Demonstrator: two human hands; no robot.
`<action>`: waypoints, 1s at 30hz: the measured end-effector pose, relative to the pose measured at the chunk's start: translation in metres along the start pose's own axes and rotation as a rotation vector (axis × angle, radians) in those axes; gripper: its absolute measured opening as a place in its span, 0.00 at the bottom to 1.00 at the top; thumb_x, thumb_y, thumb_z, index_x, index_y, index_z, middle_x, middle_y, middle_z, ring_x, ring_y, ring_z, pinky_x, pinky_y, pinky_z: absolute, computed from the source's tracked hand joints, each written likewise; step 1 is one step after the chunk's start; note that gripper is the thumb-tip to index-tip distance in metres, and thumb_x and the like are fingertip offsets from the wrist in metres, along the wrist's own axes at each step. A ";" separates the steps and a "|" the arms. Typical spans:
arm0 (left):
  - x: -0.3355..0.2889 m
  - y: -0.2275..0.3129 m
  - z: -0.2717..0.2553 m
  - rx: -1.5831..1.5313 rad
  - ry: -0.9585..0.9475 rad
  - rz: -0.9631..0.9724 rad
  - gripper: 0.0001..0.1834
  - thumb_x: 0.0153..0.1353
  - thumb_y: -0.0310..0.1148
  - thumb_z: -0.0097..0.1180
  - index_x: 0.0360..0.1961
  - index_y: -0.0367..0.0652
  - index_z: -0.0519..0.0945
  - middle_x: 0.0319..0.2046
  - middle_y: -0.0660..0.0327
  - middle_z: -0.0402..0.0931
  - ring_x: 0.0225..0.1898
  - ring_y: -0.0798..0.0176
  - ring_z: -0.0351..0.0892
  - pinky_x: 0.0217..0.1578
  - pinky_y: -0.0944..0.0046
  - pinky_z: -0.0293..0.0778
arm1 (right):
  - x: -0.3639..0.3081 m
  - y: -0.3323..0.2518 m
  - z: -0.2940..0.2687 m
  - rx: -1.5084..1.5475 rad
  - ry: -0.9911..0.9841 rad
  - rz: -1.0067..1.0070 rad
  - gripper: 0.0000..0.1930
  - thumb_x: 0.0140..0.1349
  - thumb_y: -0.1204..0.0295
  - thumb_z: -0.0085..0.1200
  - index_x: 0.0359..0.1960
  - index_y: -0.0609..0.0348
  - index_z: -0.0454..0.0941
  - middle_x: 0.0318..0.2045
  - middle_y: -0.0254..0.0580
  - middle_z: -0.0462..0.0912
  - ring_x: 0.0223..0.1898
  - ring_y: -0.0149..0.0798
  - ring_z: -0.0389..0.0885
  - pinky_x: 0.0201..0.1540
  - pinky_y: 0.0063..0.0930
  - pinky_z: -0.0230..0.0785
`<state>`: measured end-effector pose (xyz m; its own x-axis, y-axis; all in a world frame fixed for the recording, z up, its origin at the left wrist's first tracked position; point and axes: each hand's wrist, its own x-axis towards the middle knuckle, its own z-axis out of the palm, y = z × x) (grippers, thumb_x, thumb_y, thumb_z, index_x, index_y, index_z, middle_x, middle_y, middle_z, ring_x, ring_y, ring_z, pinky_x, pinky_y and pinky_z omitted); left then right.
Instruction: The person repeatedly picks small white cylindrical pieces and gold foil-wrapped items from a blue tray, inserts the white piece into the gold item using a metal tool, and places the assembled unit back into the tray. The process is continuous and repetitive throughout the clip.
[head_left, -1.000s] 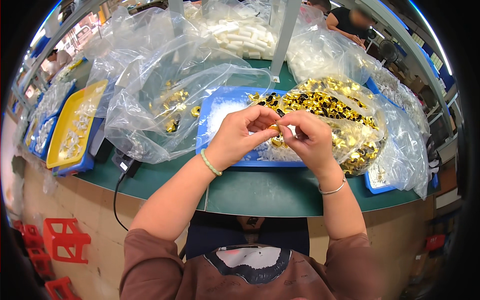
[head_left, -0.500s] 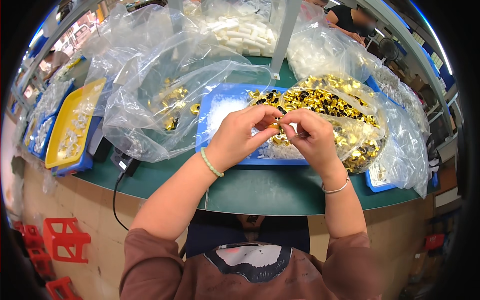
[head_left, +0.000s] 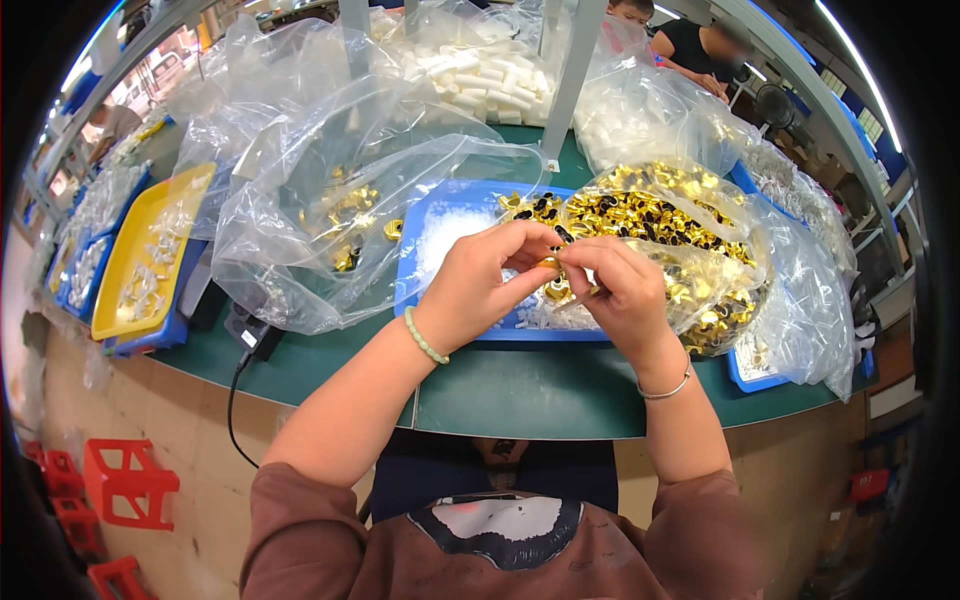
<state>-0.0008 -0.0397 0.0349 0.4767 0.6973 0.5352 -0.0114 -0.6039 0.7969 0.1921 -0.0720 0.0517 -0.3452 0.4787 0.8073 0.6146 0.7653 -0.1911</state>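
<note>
My left hand (head_left: 482, 280) and my right hand (head_left: 625, 290) meet fingertip to fingertip over a blue tray (head_left: 545, 335). Between the left thumb and forefinger shows a small shiny gold piece (head_left: 549, 262). The right hand's thumb and fingers pinch closed at the same spot; what they grip is mostly covered by the fingers. In the tray, small translucent white pieces (head_left: 440, 235) lie at the left. Gold-and-black curved pieces (head_left: 535, 208) lie behind the hands. A clear bag full of gold pieces (head_left: 660, 215) rests over the tray's right side.
Another clear bag (head_left: 285, 255) with some gold pieces spreads at left. A yellow tray (head_left: 125, 300) holds small white parts. White cylinders (head_left: 485, 80) fill a bag at the back, beside a metal post (head_left: 570, 85). A black adapter (head_left: 250, 330) with a cable sits near the left edge.
The right fingers have shifted slightly and lie straighter across the piece. Both hands stay together over the tray. The view has tilted a little, so the table appears slightly lower.
</note>
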 end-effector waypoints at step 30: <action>0.006 -0.029 -0.012 -0.923 0.170 -0.568 0.16 0.66 0.31 0.57 0.53 0.39 0.74 0.40 0.61 0.79 0.41 0.70 0.79 0.45 0.71 0.77 | -0.007 0.006 0.004 0.147 -0.299 0.241 0.03 0.56 0.77 0.60 0.32 0.59 0.80 0.30 0.43 0.81 0.33 0.46 0.80 0.36 0.34 0.72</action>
<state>-0.0082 -0.0131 0.0185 0.4944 0.8693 -0.0008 -0.5161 0.2943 0.8044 0.1958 -0.0692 0.0427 -0.4079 0.7388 0.5364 0.6027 0.6592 -0.4496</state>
